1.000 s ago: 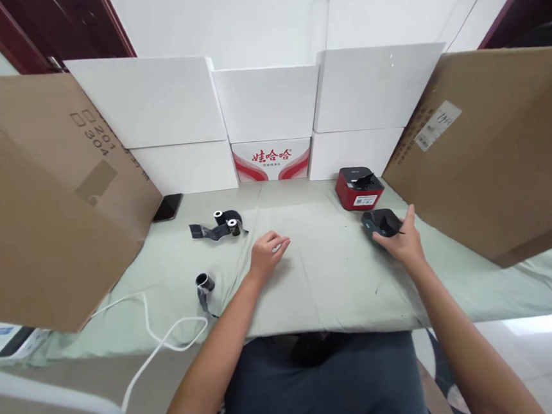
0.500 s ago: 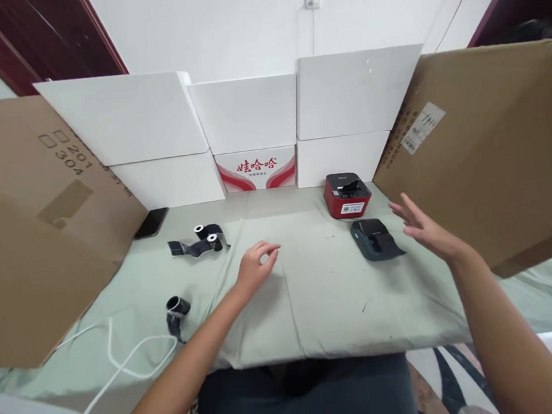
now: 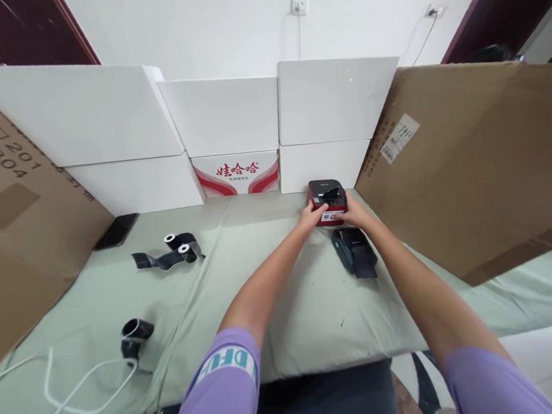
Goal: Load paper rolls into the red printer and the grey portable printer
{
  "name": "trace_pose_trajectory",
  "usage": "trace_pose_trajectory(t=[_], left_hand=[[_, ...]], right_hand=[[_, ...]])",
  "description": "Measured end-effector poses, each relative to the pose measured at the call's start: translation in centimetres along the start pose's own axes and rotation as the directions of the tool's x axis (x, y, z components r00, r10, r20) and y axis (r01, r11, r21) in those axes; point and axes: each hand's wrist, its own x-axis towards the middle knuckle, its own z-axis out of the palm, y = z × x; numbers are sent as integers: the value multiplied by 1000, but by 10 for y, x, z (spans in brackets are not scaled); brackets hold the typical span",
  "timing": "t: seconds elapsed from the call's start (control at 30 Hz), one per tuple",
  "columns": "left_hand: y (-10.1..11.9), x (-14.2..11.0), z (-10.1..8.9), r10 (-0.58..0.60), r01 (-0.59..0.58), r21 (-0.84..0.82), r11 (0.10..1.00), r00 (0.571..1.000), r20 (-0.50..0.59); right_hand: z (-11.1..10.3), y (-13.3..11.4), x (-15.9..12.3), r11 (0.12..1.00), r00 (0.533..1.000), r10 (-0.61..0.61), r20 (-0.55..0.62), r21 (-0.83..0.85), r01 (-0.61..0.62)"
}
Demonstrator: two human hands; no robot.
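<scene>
A small red-and-black label printer sits on the cloth towards the back right, a white sticker on its front. My left hand grips its left side, thumb at the front. On the opposite side my right hand holds it, with fingers reaching the front near the sticker. Some of the fingers are hidden behind the casing. Just in front lies a dark portable printer with a black strip coming out of it, close to my right forearm.
Black rolls with loose ends lie on the left of the green cloth, another black roll nearer. A phone and a white cable are also left. Cardboard and white boxes enclose the table.
Both hands have moved forward and together onto the red-and-black printer, my left going right and my right going left. Before, they were apart and empty. The view has shifted slightly right.
</scene>
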Motion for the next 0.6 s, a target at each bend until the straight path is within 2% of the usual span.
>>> trace_pose_trajectory(t=[0.13, 0.23, 0.3, 0.4, 0.5, 0.6], left_hand=[[9, -24, -28, -56, 59, 48, 997, 996, -68], [20, -61, -63, -42, 51, 87, 995, 993, -109], [26, -94, -89, 33, -1, 196, 981, 987, -158], [32, -149, -127, 152, -33, 424, 905, 956, -252], [33, -193, -160, 220, -58, 502, 863, 938, -269], [28, -217, -181, 230, -61, 520, 852, 936, -267]], right_hand=[[3, -37, -12, 990, 997, -68, 41, -123, 73], [16, -81, -34, 985, 990, -121, 77, -115, 129], [32, -110, -58, 990, 989, -127, 80, -49, 131], [65, -146, -100, 990, 990, -124, 69, 71, 119], [97, -171, -138, 975, 990, -136, 39, 180, 127], [122, -186, -157, 969, 993, -112, 43, 227, 99]])
